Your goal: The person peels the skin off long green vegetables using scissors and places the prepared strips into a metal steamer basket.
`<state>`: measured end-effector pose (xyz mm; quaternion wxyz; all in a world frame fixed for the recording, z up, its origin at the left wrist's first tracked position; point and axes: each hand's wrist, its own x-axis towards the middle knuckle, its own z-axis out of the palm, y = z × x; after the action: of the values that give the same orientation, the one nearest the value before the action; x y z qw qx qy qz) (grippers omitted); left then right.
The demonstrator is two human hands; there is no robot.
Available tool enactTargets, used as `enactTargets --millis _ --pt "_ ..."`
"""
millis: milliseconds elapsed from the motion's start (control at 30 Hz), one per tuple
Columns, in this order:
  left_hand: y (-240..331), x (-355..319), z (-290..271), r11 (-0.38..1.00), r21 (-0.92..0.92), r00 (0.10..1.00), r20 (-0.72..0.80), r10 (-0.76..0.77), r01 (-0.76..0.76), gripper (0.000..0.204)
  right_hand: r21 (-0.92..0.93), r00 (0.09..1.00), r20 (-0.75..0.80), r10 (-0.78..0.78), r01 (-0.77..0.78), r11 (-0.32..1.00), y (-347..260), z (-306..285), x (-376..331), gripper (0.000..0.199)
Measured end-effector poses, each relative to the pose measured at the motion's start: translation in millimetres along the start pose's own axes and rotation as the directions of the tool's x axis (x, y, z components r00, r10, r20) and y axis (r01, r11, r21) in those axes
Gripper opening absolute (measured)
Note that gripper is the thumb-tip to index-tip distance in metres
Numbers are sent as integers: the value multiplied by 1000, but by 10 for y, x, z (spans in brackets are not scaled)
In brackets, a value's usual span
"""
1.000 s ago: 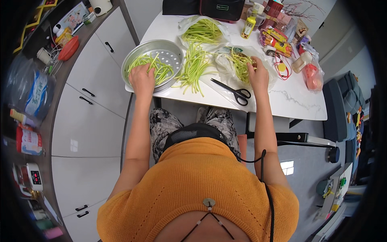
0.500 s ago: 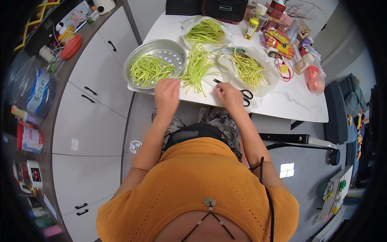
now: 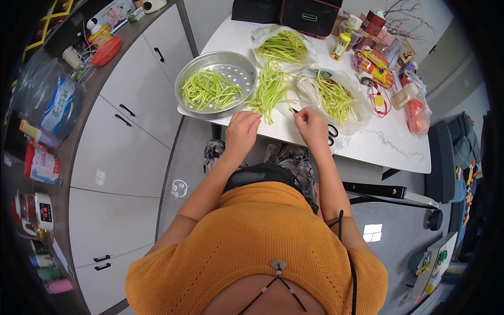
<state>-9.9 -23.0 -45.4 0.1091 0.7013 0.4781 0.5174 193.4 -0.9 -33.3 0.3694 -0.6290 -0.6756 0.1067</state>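
Observation:
My left hand (image 3: 242,134) is at the table's front edge, just right of the steamer pan, with its fingers pressed together; whatever they hold is hidden. My right hand (image 3: 313,129) is closed, fingertips bent inward, above a pair of black-handled scissors (image 3: 333,133) that it partly covers. I cannot make out anything in its fingers. Between and beyond my hands lies a loose pile of long green vegetable stems (image 3: 270,86). Cut lengths of green stem (image 3: 207,90) fill the left part of the round metal steamer pan (image 3: 247,65), whose base has holes.
Two plastic bags hold more stems: one at the back (image 3: 310,50), one on the right (image 3: 359,102). Farther right stand a yellow bottle (image 3: 340,46), snack packets (image 3: 375,65) and a bag of red fruit (image 3: 417,115). A black case (image 3: 310,18) sits behind. Cabinets (image 3: 131,105) line the left.
The whole view has shifted, so the table sits farther right in it. My left hand has moved right, away from the steamer pan. My right hand stays by the scissors.

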Motion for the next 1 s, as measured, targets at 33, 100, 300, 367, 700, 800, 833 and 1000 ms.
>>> enactTargets --millis 33,100,300,367,700,800,833,1000 --pt "-7 -1 19 1000 -16 1000 7 -12 12 13 94 998 -20 56 -54 994 37 -47 29 19" --pt "-34 -3 60 998 -48 999 20 -32 33 13 306 987 -35 157 -139 942 126 -114 48 18" --pt "23 37 149 919 -310 965 164 -202 245 14 605 982 -48 181 -115 788 201 -138 -23 13" --pt "-26 32 192 889 -372 957 209 -202 269 16 547 990 -76 116 -56 835 146 -96 -108 11" --pt "202 232 -57 406 -666 777 487 -399 626 28 156 936 -68 -345 352 923 -394 -73 -502 12" --pt "217 240 -131 452 -621 768 520 -373 640 27 180 916 2 -401 394 901 -409 -137 -493 11" --pt "224 236 -159 453 -620 768 531 -358 640 27 199 906 33 -423 409 891 -414 -173 -485 11" --pt "264 237 -292 450 -583 730 610 -309 677 26 366 940 -187 -284 335 868 -484 -460 -375 11"
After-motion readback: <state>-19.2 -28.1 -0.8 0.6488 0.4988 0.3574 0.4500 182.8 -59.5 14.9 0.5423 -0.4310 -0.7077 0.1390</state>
